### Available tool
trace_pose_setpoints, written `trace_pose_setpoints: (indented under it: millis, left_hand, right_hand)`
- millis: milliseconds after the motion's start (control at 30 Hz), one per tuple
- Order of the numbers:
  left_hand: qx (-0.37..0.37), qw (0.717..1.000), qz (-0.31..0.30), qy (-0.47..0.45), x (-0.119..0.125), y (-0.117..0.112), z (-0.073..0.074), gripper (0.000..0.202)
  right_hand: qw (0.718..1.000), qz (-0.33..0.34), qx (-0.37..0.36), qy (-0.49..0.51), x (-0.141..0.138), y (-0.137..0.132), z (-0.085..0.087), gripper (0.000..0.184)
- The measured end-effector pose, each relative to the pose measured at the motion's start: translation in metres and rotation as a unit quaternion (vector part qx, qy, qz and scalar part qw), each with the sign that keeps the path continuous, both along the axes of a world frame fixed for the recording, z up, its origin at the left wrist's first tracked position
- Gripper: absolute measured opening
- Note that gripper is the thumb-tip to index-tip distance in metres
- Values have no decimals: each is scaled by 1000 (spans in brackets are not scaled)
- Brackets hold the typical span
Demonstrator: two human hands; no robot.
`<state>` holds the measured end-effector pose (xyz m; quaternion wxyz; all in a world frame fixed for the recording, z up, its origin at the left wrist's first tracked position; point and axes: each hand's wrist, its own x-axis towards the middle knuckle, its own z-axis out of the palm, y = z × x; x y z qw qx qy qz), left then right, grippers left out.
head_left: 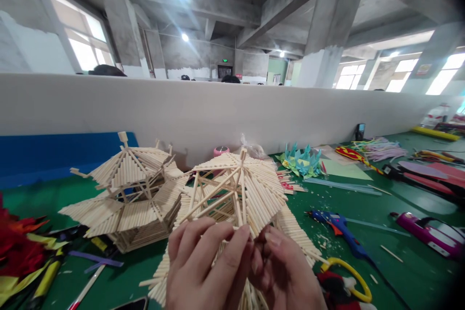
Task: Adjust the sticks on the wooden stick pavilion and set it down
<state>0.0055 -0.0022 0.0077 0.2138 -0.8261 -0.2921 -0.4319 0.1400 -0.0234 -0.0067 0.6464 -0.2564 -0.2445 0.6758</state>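
Note:
A pavilion-like model [263, 191] built from thin wooden sticks stands right in front of me, its upper roof partly covered and partly open framework. Both hands meet at the near edge of that roof. My left hand [209, 266] has its fingers curled and closed, with the fingertips beside the lower roof frame. My right hand [286, 269] is pinched closed just under the roof edge; its fingertips touch or nearly touch the left ones. Whatever lies between the fingers is hidden. To the left sits a second stick model [134, 189] with a more fully covered roof.
On the green table [290, 227] at right lie a blue glue gun [339, 230], yellow-handled scissors [350, 276] and a purple case-like item [428, 235]. Blue paper folds [301, 157] stand behind. Red material [18, 242] is at left. A white partition [203, 106] borders the back.

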Motion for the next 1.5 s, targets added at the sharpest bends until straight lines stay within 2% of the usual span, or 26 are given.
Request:
trace_pose_setpoints:
  millis: [133, 233, 400, 633, 833, 933, 1067, 1233, 1400, 1500]
  left_hand:
    - [-16, 1000, -6, 2, 3, -1, -1, 32]
    - [-43, 999, -7, -4, 3, -1, 2, 28]
    - [-48, 998, -14, 49, 0, 2, 10, 30]
    - [-107, 994, -36, 11, 3, 1, 15, 27]
    - [3, 1000, -21, 22, -2, 2, 4, 31]
    - [25, 999, -15, 42, -2, 0, 2, 29]
    - [-5, 1000, -4, 14, 1, -1, 4, 27]
    - [-13, 999, -31, 32, 0, 2, 8, 30]
    - [-80, 995, -61, -2, -3, 1, 10, 28]
    - [-83, 995, -55, -19, -4, -1, 9, 29]
  right_hand:
    - [1000, 5, -19, 7, 3, -3, 7, 29]
    - [1000, 4, -8, 4, 5, -3, 8, 29]
    - [1000, 2, -8, -6, 4, -2, 5, 30]
    - [1000, 4, -15, -2, 4, -2, 4, 30]
    - [1000, 3, -12, -7, 4, 0, 4, 33]
    - [1000, -2, -9, -18, 4, 0, 5, 33]
    - [1000, -1, -17, -15, 4, 0, 6, 33]
    - [999, -5, -27, -23, 2, 1, 4, 33]
    - [1000, -14, -12, -24, -1, 4, 0, 32]
    - [999, -16, -26, -29, -2, 5, 0, 30]
